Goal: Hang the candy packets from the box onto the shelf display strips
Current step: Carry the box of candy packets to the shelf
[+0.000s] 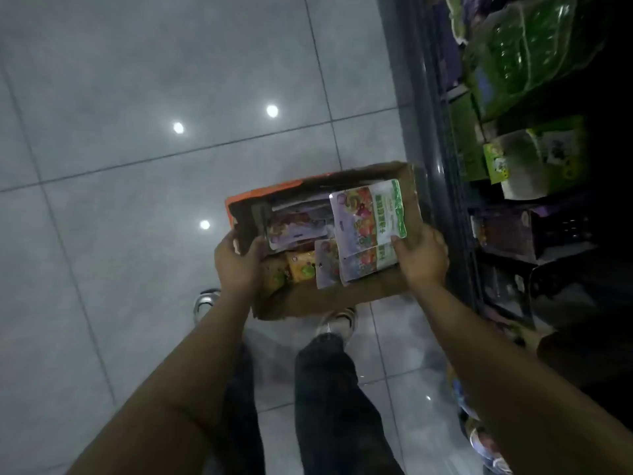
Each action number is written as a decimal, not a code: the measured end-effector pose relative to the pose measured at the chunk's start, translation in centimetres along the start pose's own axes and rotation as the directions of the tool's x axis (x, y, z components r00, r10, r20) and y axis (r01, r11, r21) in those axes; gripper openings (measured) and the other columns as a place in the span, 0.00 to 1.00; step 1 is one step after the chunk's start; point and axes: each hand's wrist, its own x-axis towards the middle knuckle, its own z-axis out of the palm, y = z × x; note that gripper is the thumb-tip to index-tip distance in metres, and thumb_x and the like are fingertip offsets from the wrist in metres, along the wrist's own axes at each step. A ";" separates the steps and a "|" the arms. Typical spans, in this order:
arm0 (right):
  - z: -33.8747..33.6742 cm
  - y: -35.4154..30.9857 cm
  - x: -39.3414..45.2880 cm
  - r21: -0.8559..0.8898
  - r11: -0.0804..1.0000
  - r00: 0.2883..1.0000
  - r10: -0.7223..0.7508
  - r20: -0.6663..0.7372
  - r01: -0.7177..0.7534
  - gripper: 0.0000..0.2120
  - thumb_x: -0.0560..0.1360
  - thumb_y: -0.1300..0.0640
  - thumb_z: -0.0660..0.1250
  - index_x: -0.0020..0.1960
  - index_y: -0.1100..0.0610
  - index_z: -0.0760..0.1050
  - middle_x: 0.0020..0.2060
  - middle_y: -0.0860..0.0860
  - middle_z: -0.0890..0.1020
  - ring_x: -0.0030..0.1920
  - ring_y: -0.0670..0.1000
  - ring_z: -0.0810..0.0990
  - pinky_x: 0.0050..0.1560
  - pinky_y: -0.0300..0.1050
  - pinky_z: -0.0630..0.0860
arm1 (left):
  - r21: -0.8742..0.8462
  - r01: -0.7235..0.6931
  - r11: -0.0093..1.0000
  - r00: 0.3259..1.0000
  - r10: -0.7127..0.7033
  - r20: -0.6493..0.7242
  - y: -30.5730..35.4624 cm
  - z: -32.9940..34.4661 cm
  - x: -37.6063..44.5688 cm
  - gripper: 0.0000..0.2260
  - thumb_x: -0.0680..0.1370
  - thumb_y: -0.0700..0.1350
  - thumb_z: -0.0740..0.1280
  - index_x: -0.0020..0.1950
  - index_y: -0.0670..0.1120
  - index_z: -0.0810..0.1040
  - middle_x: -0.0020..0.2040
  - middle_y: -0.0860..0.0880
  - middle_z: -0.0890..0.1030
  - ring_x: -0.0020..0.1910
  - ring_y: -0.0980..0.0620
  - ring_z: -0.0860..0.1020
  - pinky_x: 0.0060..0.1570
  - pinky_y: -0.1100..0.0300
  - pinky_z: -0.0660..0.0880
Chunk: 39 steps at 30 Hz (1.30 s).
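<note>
Box [329, 296] carried level at waist, both hands curled on its side walls so nothing slides. My left hand [239, 262] grips the left wall; my right hand [423, 255] grips the right wall, thumb pinning the top candy packet [368, 217]. Shelf [513, 149] just right.

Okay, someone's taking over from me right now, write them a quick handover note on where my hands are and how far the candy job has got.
Left hand: grips the left wall of the cardboard box, thumb inside.
Right hand: holds the box's right side, thumb pressing on the top candy packet.
Things: the box is carried above the tiled floor; purple and green packets lie in it with yellow packets beneath. The shelf is to the right, dimly lit; display strips cannot be made out.
Done: no packet is visibly hung.
Left: take packets out and hang each on the strips.
</note>
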 end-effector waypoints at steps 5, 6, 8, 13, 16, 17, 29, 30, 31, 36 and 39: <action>3.5 3.6 4.4 -0.111 0.994 1.000 -0.010 0.002 0.010 0.35 0.74 0.46 0.67 0.76 0.51 0.56 0.75 0.56 0.58 0.73 0.61 0.58 0.71 0.57 0.56 | 0.017 0.179 0.984 0.983 -0.178 -0.050 -6.2 3.1 4.2 0.30 0.77 0.49 0.67 0.75 0.43 0.60 0.72 0.42 0.68 0.70 0.42 0.67 0.67 0.49 0.67; 4.1 4.2 5.2 -0.117 0.993 1.000 0.000 0.006 0.000 0.36 0.74 0.46 0.67 0.76 0.52 0.54 0.75 0.57 0.57 0.73 0.61 0.57 0.71 0.57 0.55 | 0.021 0.194 0.981 0.980 -0.192 -0.048 -7.1 3.7 4.7 0.26 0.77 0.49 0.66 0.73 0.43 0.63 0.69 0.42 0.71 0.67 0.42 0.70 0.64 0.50 0.69; 4.9 5.2 6.7 -0.078 0.997 1.000 0.024 0.005 -0.023 0.39 0.74 0.45 0.68 0.77 0.55 0.52 0.74 0.58 0.60 0.72 0.60 0.60 0.70 0.56 0.58 | 0.013 0.202 0.979 0.977 -0.201 -0.078 -8.3 4.4 5.5 0.20 0.78 0.47 0.64 0.69 0.43 0.69 0.64 0.45 0.76 0.62 0.44 0.74 0.59 0.54 0.69; 6.8 6.7 9.4 0.054 0.993 0.992 0.110 -0.063 -0.107 0.26 0.76 0.48 0.66 0.68 0.61 0.69 0.62 0.60 0.76 0.62 0.60 0.75 0.57 0.49 0.72 | -0.057 0.236 0.970 0.961 -0.242 -0.132 -10.3 5.0 7.1 0.13 0.78 0.47 0.65 0.61 0.43 0.78 0.49 0.50 0.80 0.47 0.50 0.78 0.48 0.61 0.73; 7.3 7.2 10.2 0.069 0.992 0.988 0.112 -0.106 -0.105 0.20 0.77 0.51 0.65 0.62 0.64 0.75 0.57 0.61 0.80 0.57 0.59 0.78 0.52 0.46 0.73 | -0.018 0.271 0.963 0.951 -0.270 -0.151 -11.3 5.0 8.1 0.13 0.77 0.47 0.67 0.58 0.43 0.81 0.47 0.49 0.81 0.44 0.49 0.78 0.48 0.59 0.75; 7.3 7.3 10.4 0.069 0.993 0.987 0.109 -0.117 -0.101 0.18 0.77 0.52 0.64 0.60 0.65 0.76 0.54 0.61 0.81 0.55 0.59 0.78 0.51 0.44 0.73 | 0.022 0.269 0.963 0.950 -0.262 -0.172 -11.5 5.0 8.4 0.12 0.76 0.47 0.68 0.57 0.43 0.81 0.47 0.48 0.81 0.44 0.48 0.78 0.50 0.57 0.76; 3.0 4.3 8.5 0.070 0.995 0.994 0.078 -0.070 -0.073 0.12 0.77 0.60 0.63 0.36 0.62 0.76 0.34 0.55 0.75 0.38 0.51 0.73 0.38 0.41 0.68 | 0.248 0.092 0.964 0.973 -0.034 -0.230 -6.4 1.4 7.7 0.12 0.77 0.45 0.66 0.54 0.39 0.82 0.43 0.43 0.82 0.41 0.46 0.78 0.40 0.60 0.68; 2.2 3.7 7.7 0.056 0.995 0.993 0.090 -0.071 -0.086 0.12 0.77 0.60 0.63 0.36 0.62 0.76 0.33 0.56 0.75 0.38 0.51 0.73 0.38 0.42 0.68 | 0.257 0.075 0.963 0.974 -0.016 -0.227 -5.4 0.6 7.3 0.12 0.77 0.46 0.66 0.54 0.39 0.83 0.43 0.41 0.83 0.40 0.45 0.78 0.40 0.60 0.68; 1.2 3.0 6.8 0.048 0.994 0.992 0.098 -0.075 -0.095 0.12 0.76 0.61 0.63 0.36 0.62 0.77 0.33 0.56 0.75 0.38 0.51 0.73 0.38 0.43 0.68 | 0.259 0.060 0.964 0.974 0.000 -0.225 -4.3 -0.4 6.8 0.12 0.77 0.46 0.66 0.53 0.39 0.83 0.43 0.40 0.83 0.40 0.45 0.78 0.40 0.60 0.68; -5.2 -2.3 0.8 0.060 0.996 0.991 0.071 -0.115 -0.065 0.18 0.77 0.61 0.63 0.28 0.61 0.69 0.28 0.55 0.74 0.34 0.52 0.73 0.35 0.41 0.63 | 0.259 -0.029 0.965 0.973 0.087 -0.213 3.3 -7.1 3.6 0.12 0.76 0.46 0.66 0.51 0.40 0.83 0.42 0.40 0.83 0.41 0.42 0.80 0.42 0.58 0.73; -10.3 -6.9 -3.3 0.047 0.998 0.991 0.046 -0.124 -0.040 0.22 0.78 0.59 0.62 0.26 0.60 0.65 0.23 0.52 0.68 0.30 0.53 0.69 0.32 0.43 0.61 | 0.264 -0.102 0.959 0.965 0.160 -0.208 8.8 -12.3 0.7 0.11 0.76 0.46 0.66 0.47 0.38 0.83 0.39 0.40 0.82 0.40 0.41 0.80 0.40 0.57 0.72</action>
